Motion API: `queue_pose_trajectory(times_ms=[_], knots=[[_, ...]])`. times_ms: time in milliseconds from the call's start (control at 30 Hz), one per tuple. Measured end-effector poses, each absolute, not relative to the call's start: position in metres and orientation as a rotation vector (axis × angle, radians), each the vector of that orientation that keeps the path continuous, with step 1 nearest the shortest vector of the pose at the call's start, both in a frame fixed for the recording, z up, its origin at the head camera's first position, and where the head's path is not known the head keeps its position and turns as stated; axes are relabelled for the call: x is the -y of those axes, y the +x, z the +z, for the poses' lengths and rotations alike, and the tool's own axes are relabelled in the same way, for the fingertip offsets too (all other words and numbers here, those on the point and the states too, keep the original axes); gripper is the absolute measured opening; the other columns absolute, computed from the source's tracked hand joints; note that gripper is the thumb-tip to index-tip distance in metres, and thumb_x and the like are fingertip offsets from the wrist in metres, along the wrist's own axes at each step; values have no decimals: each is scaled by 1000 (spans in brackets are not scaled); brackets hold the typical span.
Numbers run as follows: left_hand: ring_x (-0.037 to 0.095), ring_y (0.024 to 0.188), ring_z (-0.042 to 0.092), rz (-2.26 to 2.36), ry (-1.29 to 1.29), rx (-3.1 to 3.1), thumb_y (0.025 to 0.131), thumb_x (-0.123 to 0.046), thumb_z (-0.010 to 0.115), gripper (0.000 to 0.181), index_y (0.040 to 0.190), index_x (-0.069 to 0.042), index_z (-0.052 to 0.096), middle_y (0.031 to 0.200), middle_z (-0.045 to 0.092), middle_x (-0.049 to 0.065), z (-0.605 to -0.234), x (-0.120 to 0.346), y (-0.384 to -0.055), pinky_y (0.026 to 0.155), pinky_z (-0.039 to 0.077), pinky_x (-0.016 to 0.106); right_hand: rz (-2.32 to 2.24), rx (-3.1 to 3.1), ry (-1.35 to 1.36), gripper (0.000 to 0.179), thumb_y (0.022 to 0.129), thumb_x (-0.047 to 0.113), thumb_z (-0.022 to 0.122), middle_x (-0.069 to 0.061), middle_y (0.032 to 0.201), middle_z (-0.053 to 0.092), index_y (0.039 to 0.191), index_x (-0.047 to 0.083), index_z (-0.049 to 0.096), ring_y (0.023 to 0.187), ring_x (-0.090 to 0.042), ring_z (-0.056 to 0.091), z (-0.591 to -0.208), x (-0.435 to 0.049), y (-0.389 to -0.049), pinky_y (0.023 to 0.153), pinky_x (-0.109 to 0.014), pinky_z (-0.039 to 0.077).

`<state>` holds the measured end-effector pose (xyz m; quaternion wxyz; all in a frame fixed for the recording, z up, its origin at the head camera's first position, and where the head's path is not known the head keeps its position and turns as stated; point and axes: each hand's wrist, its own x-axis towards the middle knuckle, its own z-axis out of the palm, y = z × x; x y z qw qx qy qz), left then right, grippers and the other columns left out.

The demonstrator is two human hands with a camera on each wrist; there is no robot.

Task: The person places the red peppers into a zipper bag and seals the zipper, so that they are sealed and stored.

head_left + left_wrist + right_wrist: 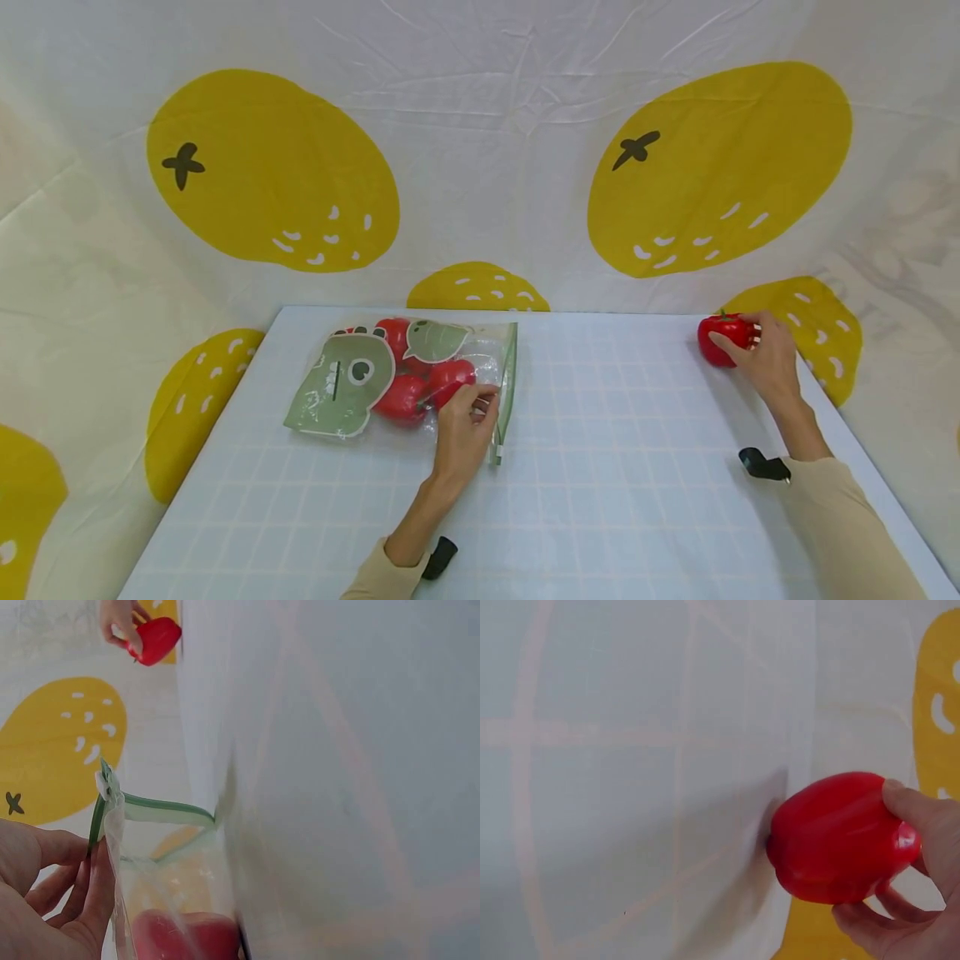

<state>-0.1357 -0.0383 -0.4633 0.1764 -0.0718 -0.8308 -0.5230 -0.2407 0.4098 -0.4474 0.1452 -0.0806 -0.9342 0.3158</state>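
Observation:
My right hand (768, 350) grips a glossy red bell pepper (722, 340) at the back right of the table. In the right wrist view, thumb and fingers hold the pepper (840, 840) by its sides, its far end at or very near the tabletop. A clear zip bag (480, 346) with a green cartoon animal print lies at the left, with several red bell peppers (402, 400) inside. With thumb and fingers my left hand (465, 433) pinches an edge of the bag's green-rimmed mouth (169, 806), which gapes in the left wrist view.
The table (615, 492) wears a pale checked cover. Behind it hangs a white cloth (487, 167) printed with large yellow fruits. A dark strap piece (763, 464) sits at the right wrist, another (440, 558) at the left.

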Motion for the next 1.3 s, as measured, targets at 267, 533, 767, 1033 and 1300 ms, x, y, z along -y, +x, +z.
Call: queue_pose_trajectory(times_ms=[267,533,767,1033,1300], knots=[[18,82,71,-1471,-202,2350,90,-2,77,19,109,-4,75,98,73,7,-464,38,-135,75,61,25,969,2663,-272,68,97,38,69,-30,145,44,145,-2,41,131,-47,42,-450,-401,-238,99,-67,48],[19,79,71,-1453,-218,2344,88,0,79,20,108,-2,75,95,73,9,-464,38,-137,74,61,25,1009,2628,-235,68,97,39,69,-27,146,47,145,-1,41,132,-45,46,-447,-386,-231,100,-65,48],[17,81,71,-1458,-212,2344,87,-2,80,22,109,-4,75,98,73,7,-465,39,-135,77,60,25,1056,2613,-219,70,96,40,72,-24,146,47,145,1,42,132,-43,47,-445,-372,-227,101,-62,47],[17,81,71,-1465,-210,2346,88,-2,79,21,109,-4,75,98,73,7,-464,39,-135,76,60,25,1130,2600,-196,67,96,37,73,-24,148,47,145,2,43,133,-44,47,-445,-356,-222,101,-63,47],[16,81,72,-1464,-209,2347,90,-8,79,20,109,-5,75,99,73,6,-465,39,-136,77,60,25,1203,2581,-168,68,95,36,74,-23,149,47,145,2,42,135,-45,47,-442,-338,-218,101,-63,47]])
